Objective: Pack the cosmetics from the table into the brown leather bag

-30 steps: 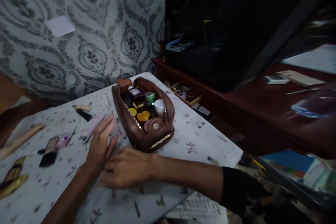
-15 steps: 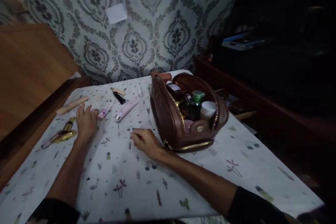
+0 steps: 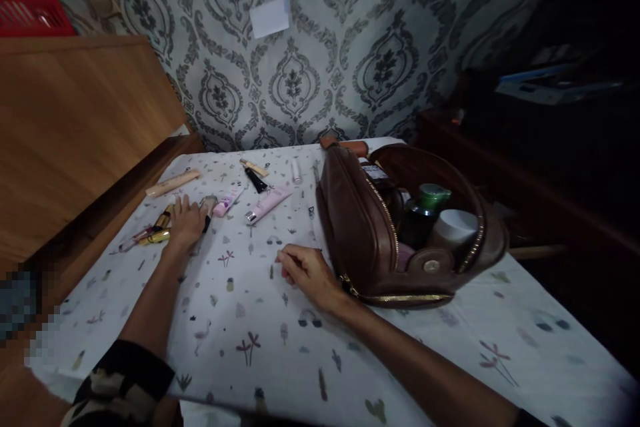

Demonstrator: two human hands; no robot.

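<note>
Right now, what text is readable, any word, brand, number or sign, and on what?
None legible.
Dark bottle in the brown bag: label print, too blurred.
Small pink-purple tube: markings, too small.
Long pink tube: no readable text.
White paper on the wall: no text visible.

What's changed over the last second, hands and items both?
The left hand has moved left, away from the pink tube, to the bottle; whether it has taken hold of it, I can't tell. The right hand is still near the bag. The bag, pink tube and gold tubes look unmoved.
</note>
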